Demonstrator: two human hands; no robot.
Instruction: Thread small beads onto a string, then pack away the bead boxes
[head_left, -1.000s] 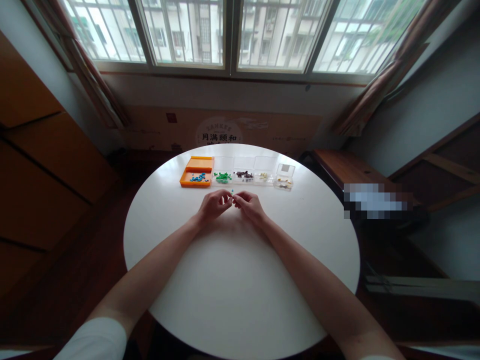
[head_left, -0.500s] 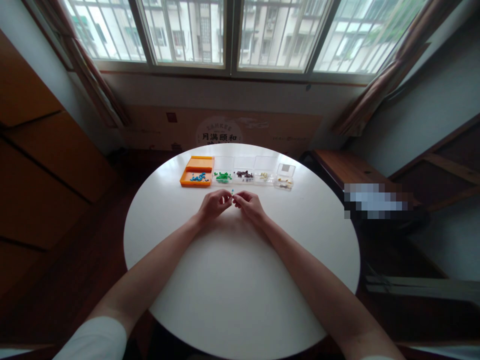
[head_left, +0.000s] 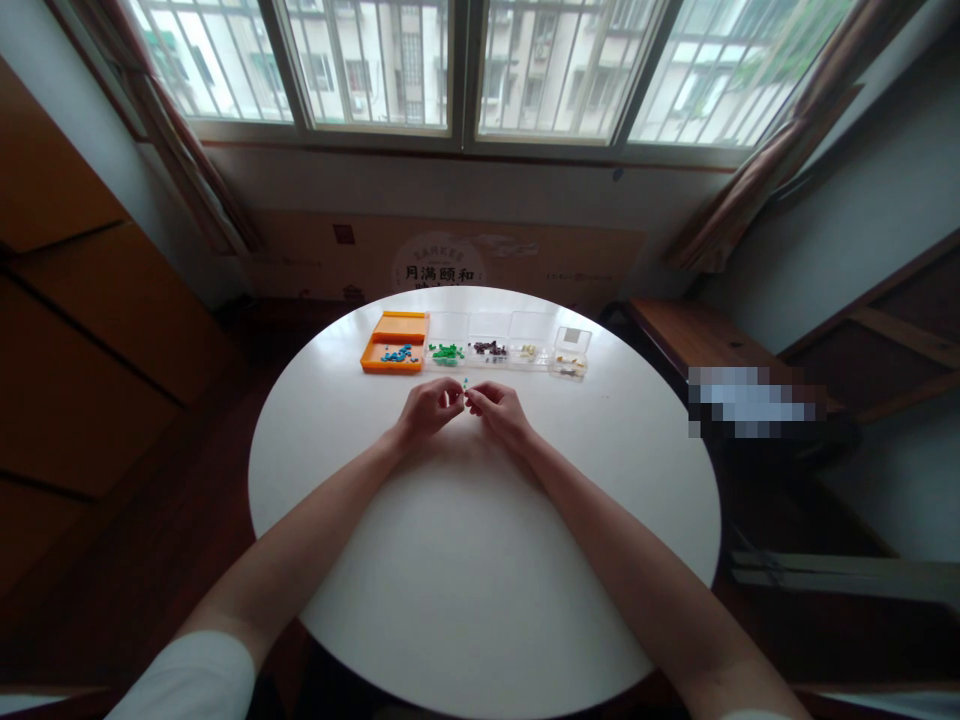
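Observation:
My left hand [head_left: 430, 408] and my right hand [head_left: 497, 408] meet fingertip to fingertip over the table's far half. Both are closed in a pinch on a tiny blue-and-green piece [head_left: 465, 384], whose top shows above the fingertips; its exact kind is too small to make out. Just beyond them stands an open orange case [head_left: 390, 366] with small blue pieces [head_left: 399, 354] in it. To its right, clear lidded boxes hold green pieces [head_left: 447, 353], dark pieces [head_left: 488, 349] and cream pieces [head_left: 528, 352]. A smaller clear box [head_left: 570, 368] at the right end holds a few yellowish bits.
The round white table [head_left: 465, 580] reaches from my body toward the window wall. A wooden bench [head_left: 701, 335] stands beyond its right edge, and orange-brown cabinets [head_left: 82, 370] line the left. A printed cardboard panel [head_left: 562, 250] leans below the window.

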